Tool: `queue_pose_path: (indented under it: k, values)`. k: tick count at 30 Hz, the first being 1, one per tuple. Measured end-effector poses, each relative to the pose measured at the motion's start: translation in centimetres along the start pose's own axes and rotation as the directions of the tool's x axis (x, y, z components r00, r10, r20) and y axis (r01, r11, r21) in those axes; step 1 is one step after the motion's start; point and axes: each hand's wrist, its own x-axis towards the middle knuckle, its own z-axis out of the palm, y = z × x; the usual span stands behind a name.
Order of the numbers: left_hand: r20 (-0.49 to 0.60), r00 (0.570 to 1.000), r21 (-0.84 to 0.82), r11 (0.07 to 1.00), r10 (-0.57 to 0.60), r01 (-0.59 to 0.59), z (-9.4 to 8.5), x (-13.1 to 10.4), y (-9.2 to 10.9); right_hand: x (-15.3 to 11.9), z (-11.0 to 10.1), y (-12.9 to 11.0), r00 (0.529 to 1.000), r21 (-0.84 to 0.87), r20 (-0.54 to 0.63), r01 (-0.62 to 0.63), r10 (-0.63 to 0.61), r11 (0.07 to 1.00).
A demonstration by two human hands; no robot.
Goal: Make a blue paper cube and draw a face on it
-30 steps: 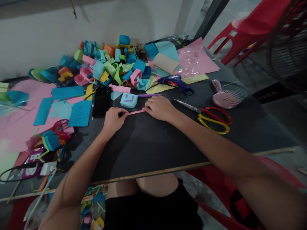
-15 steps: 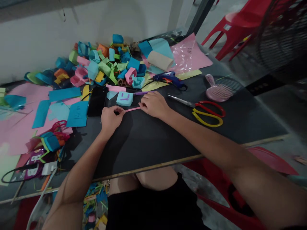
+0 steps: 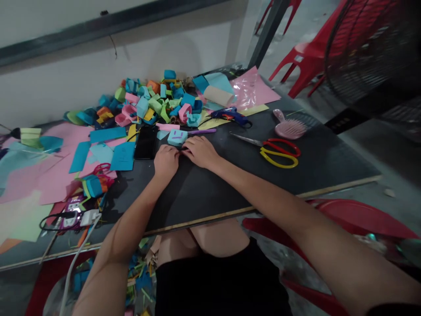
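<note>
My left hand (image 3: pixel 166 162) and my right hand (image 3: pixel 200 152) meet fingertip to fingertip over the dark table (image 3: pixel 204 193). Both have closed fingers; the pink strip seen earlier is hidden between them, so what they pinch cannot be made out. Just behind the fingertips sits a light blue paper box (image 3: pixel 177 137) with purple marks. A purple pen (image 3: pixel 206 131) lies behind my right hand. To the left of my left hand is a black phone (image 3: pixel 145 142). Scissors (image 3: pixel 263 143) with one red and one yellow handle lie to the right.
Folded colored paper pieces (image 3: pixel 158 103) are heaped along the wall. A blue glue gun (image 3: pixel 232 116), a pink hairbrush (image 3: pixel 291 128) and a cardboard roll (image 3: pixel 218 95) lie behind. Pink sheets (image 3: pixel 59 171) and blue cards (image 3: pixel 122 156) cover the left. A fan (image 3: pixel 368 66) stands at right.
My hands have come together, and the pink strip that stretched between them no longer shows. The purple pen is more exposed. The camera view has shifted, showing more wall.
</note>
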Motion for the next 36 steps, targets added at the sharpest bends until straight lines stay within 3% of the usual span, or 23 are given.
queue_pose_path:
  k: [4,11,15,17,20,22,24,27,30,33,36]
  values:
    - [0.001,1.0,0.049,0.999,0.012,-0.012,0.1,-0.2,0.1,0.0,0.2,0.8,0.998,0.123,0.042,0.045,-0.05,0.991]
    - [-0.056,0.997,0.167,0.985,0.047,-0.037,0.2,-0.1,0.2,-0.1,-0.5,1.4,0.999,0.214,0.034,-0.049,0.042,0.976]
    - [-0.041,0.991,0.105,0.987,0.128,-0.123,0.5,0.2,-0.4,-0.1,-0.9,1.7,0.996,0.221,0.082,-0.035,0.017,0.975]
    - [-0.088,0.986,0.022,0.99,0.139,-0.138,0.5,0.3,-0.6,-0.2,-1.0,1.8,0.997,0.25,0.078,-0.034,0.015,0.968]
    - [-0.329,0.944,-0.18,0.982,-0.005,-0.057,0.1,0.3,-0.8,-0.4,-1.1,1.8,0.997,0.419,0.037,-0.076,0.067,0.905]
    - [-0.412,0.902,-0.347,0.938,-0.125,-0.028,-0.2,0.1,-0.7,-0.5,-1.1,1.4,0.992,0.579,0.009,-0.105,0.122,0.809]
    - [-0.357,0.921,-0.48,0.876,-0.154,-0.04,-0.3,-0.2,-0.4,-0.5,-1.1,0.9,0.989,0.676,-0.004,-0.105,0.146,0.729]
    - [-0.234,0.956,-0.602,0.799,-0.176,0.0,0.3,-0.4,0.0,-0.6,-1.2,0.3,0.992,0.709,0.021,-0.104,0.127,0.697]
    - [-0.194,0.936,-0.687,0.722,-0.293,0.084,1.1,-0.1,-0.1,-0.7,-1.3,0.2,0.992,0.676,0.074,-0.126,0.103,0.726]
    - [-0.187,0.907,-0.726,0.675,-0.377,0.13,1.4,0.2,-0.5,-0.8,-1.4,0.2,0.993,0.574,0.078,-0.116,0.087,0.811]
    - [-0.188,0.9,-0.704,0.693,-0.393,0.156,1.5,0.2,-0.7,-0.7,-1.2,0.2,0.988,0.608,0.107,-0.151,0.108,0.779]
